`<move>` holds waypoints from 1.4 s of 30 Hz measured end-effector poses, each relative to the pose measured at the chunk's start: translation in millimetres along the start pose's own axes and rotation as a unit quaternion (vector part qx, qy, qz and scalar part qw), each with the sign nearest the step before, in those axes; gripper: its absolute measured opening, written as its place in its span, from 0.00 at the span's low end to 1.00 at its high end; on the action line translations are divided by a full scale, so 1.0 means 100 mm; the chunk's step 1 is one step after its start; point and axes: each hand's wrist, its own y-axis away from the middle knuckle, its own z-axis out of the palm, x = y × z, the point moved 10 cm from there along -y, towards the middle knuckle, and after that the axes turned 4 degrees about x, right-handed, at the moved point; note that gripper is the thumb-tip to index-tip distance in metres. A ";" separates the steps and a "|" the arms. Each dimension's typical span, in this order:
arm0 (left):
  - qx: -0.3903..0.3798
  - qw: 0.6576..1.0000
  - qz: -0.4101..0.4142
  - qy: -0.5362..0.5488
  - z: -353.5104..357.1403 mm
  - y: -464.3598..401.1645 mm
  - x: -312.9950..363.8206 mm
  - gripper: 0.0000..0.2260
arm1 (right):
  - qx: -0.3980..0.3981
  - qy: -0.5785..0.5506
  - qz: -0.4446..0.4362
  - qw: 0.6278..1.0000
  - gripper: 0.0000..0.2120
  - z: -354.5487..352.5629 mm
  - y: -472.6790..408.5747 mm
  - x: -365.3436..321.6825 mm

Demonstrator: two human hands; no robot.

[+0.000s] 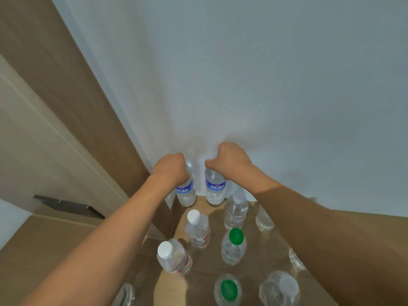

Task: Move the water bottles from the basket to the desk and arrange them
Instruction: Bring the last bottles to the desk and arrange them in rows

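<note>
At the desk's (262, 257) far edge by the wall (242, 85), the left hand (171, 167) grips the top of one blue-label bottle (186, 194) and the right hand (229, 160) grips another (215, 187), both upright, side by side. Nearer stand white-cap bottles (197, 228) and green-cap bottles (234, 246).

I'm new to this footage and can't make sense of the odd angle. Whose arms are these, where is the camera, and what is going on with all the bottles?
There is no machine here. A person wears a wide-angle camera on the head, looking down along both arms. The left hand grips the top of one blue-label bottle; the right hand grips the top of a second blue-label bottle. Both stand at the back of a brown desk, near the white wall. More bottles stand closer, some with white caps, some with green caps.
</note>
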 end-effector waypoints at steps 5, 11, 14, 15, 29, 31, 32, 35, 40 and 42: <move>-0.023 1.000 -0.014 0.008 0.28 -0.16 -0.11 0.12 | -0.010 -0.017 -0.002 1.000 0.17 0.27 -0.05 -0.02; -0.020 0.999 -0.036 0.020 0.40 -0.29 -0.23 0.13 | -0.013 0.006 -0.003 1.000 0.12 0.53 -0.13 -0.11; -0.020 0.998 -0.046 0.026 0.39 -0.31 -0.27 0.13 | -0.008 0.027 -0.005 1.000 0.12 0.66 -0.17 -0.11; -0.022 0.998 -0.048 0.031 0.39 -0.32 -0.27 0.13 | 0.001 0.031 -0.009 0.999 0.13 0.68 -0.17 -0.12; -0.038 0.994 -0.036 0.094 0.48 -0.32 -0.25 0.14 | 0.119 0.040 -0.043 0.991 0.26 0.76 -0.06 -0.17; -0.032 0.995 -0.032 0.088 0.48 -0.32 -0.26 0.14 | 0.107 0.018 -0.035 0.994 0.27 0.77 -0.08 -0.15; -0.031 0.995 -0.032 0.085 0.48 -0.32 -0.26 0.13 | 0.092 0.015 -0.033 0.995 0.27 0.78 -0.09 -0.13; -0.032 0.995 -0.037 0.087 0.49 -0.32 -0.26 0.15 | 0.052 0.016 -0.044 0.998 0.25 0.79 -0.11 -0.09; -0.035 0.995 -0.039 0.090 0.53 -0.34 -0.25 0.12 | 0.034 -0.018 -0.040 0.998 0.21 0.82 -0.09 -0.02; -0.038 0.994 -0.042 0.091 0.54 -0.35 -0.26 0.10 | 0.026 -0.021 -0.030 0.999 0.21 0.84 -0.11 0.00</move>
